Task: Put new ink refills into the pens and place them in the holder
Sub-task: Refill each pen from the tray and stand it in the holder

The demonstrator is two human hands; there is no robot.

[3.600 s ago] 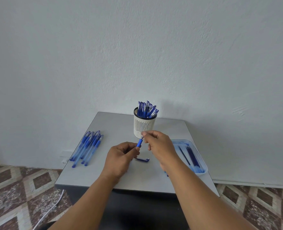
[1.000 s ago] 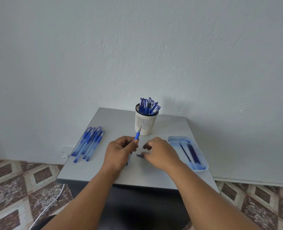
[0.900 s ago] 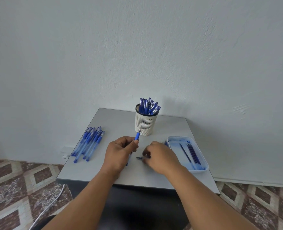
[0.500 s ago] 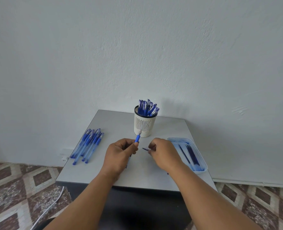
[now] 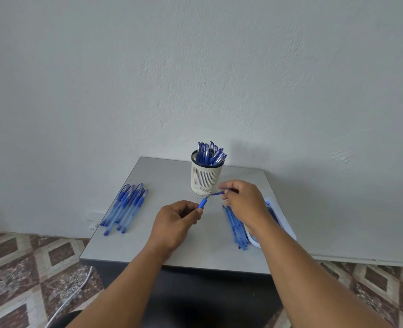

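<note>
Left of table: row of pens lying side by side, untouched; I take these as still to do.

Centre: my left hand, fingers curled round a pen, tip pointing up and away toward the holder.

Behind it: holder, white, slotted, already crowded with capped pens; that share looks done.

Right of centre: my right hand, pinching a cap just beside the pen's tip, not yet on.

Right: loose refills beside a tray, which my arm partly hides.

Judgement: well along; capping, then into the holder.
</note>
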